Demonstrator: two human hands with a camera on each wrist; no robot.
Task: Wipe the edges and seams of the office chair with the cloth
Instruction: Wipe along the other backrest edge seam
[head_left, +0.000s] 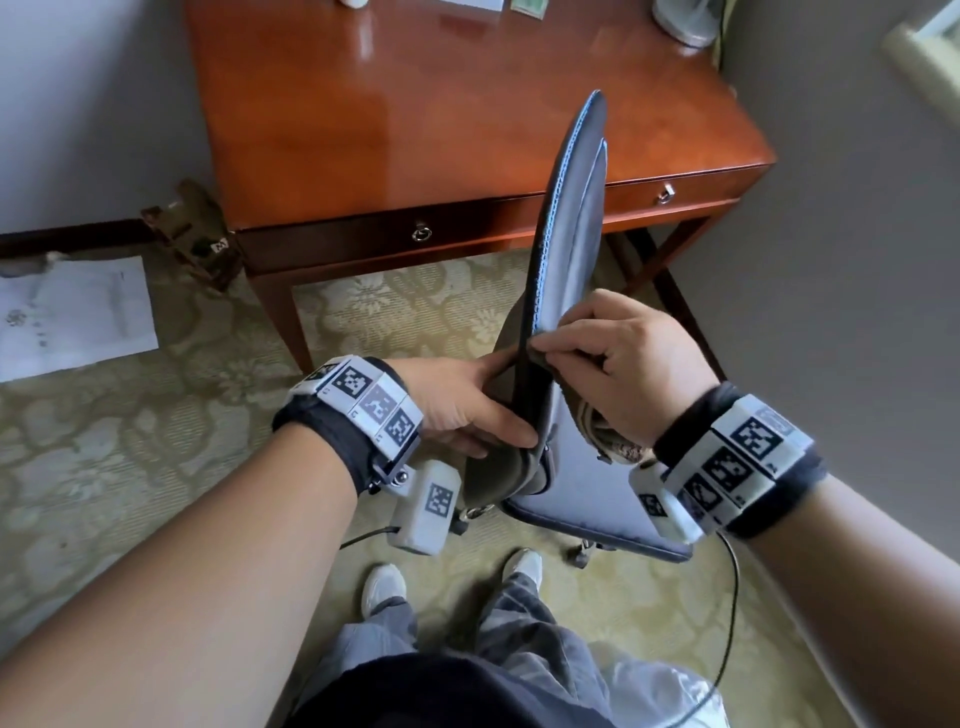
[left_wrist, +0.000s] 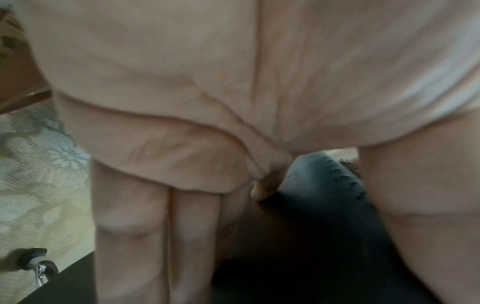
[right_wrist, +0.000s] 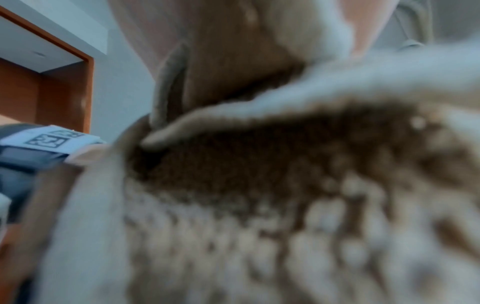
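Observation:
The office chair stands in front of me, its dark blue-grey backrest (head_left: 571, 208) seen edge-on with light blue stitching, above the seat (head_left: 597, 499). A brown cloth (head_left: 511, 327) is draped over the backrest's lower edge. My right hand (head_left: 623, 358) pinches the cloth against that stitched edge, with the rest bunched under the palm. The right wrist view is filled by the fuzzy cloth (right_wrist: 259, 185). My left hand (head_left: 467, 410) grips the backrest from the left side, thumb along the edge. In the left wrist view the stitched chair edge (left_wrist: 324, 185) lies between the thumb and the straight fingers (left_wrist: 155, 226).
A glossy wooden desk (head_left: 415, 130) with drawers stands right behind the chair. Papers (head_left: 72, 312) lie on the patterned carpet at left. A chair caster (head_left: 579, 556), a black cable (head_left: 732, 597) and a plastic bag (head_left: 654, 691) are near my feet. A grey wall closes the right side.

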